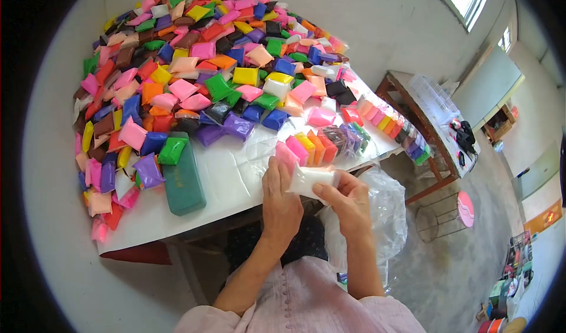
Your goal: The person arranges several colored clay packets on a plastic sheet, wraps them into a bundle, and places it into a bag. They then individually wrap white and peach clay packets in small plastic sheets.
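Observation:
My right hand (349,201) pinches a small white packet (311,181) in clear wrap, its thumb across the near side. Beside it, my left hand (280,198) is closed at the light pink packet (286,156), which ends a standing row. Part of the left thumb is hidden behind the white packet. From that end the row runs through a hot pink packet (297,149), yellow and orange packets (316,148), then brown, black, purple and green ones (352,138) under shiny clear plastic.
A large heap of mixed coloured packets (203,50) covers the white tabletop (227,171). A green case (184,183) lies left of my hands. Further right stand another packet row (389,124), a clear plastic bag (383,209), a wooden table (413,97) and a wire-frame stool (445,218).

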### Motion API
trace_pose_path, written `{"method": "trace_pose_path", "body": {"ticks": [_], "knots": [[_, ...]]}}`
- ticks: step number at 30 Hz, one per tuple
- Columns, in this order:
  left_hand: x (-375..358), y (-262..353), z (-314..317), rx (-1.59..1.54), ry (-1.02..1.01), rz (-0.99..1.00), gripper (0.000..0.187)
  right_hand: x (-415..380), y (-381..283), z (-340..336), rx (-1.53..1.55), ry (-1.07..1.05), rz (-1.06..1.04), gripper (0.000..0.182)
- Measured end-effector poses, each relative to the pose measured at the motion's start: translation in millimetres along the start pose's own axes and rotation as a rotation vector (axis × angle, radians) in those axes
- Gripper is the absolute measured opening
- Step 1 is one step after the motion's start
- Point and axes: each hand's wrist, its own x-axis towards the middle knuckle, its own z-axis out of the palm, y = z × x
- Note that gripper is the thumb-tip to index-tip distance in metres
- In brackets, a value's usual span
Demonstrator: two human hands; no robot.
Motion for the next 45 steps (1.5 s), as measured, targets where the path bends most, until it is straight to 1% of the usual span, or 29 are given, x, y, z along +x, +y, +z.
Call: {"method": "trace_pose_path", "body": {"ticks": [3,6,9,12,16,19,22,25,28,31,33,36,39,42,43,45], "knots": [[-7,-9,1,0.049,-0.005,0.046,0.054,8,10,11,0.043,-0.007,-0.053,0.025],[-9,-9,0,0.086,0.059,0.078,0.046,10,19,23,0.065,0.056,-0.120,0.024],[-16,-2,-11,0.316,-0.023,0.108,0.024,13,33,30,-0.059,0.097,-0.176,0.029],[-18,-4,-11,0.335,-0.020,0.092,0.030,8,31,43,-0.249,0.199,-0.272,0.030],[-22,-7,-11,0.333,-0.003,0.096,0.040,11,44,58,-0.397,0.343,-0.406,0.039],[-24,-9,-11,0.322,-0.005,0.095,0.045,18,57,64,-0.408,0.408,-0.568,0.033],[-26,-11,-9,0.299,-0.001,0.091,0.047,18,53,70,-0.558,0.491,-0.651,0.032],[-28,-14,-8,0.294,-0.009,0.091,0.048,16,51,70,-0.609,0.391,-0.540,0.031],[-29,-15,-11,0.296,-0.034,0.109,0.048,23,55,68,-0.710,0.358,-0.615,0.029],[-26,-16,-16,0.291,-0.051,0.151,0.046,28,61,67,-0.764,0.396,-0.698,0.031],[-27,-20,-23,0.263,-0.051,0.205,0.045,30,67,65,-0.709,0.371,-0.687,0.035],[-26,-24,-43,0.100,0.011,0.196,0.047,31,69,63,-0.672,0.361,-0.676,0.040],[-19,-19,-50,-0.085,0.211,0.033,0.049,33,71,64,-0.656,0.378,-0.700,0.043],[10,-3,-54,-0.037,0.229,-0.091,0.048,33,76,64,-0.633,0.385,-0.694,0.044],[18,-3,-54,0.009,0.204,-0.067,0.048,34,76,64,-0.624,0.385,-0.690,0.044],[22,-8,-50,0.040,0.184,-0.020,0.042,35,81,64,-0.689,0.414,-0.698,0.044]]}}
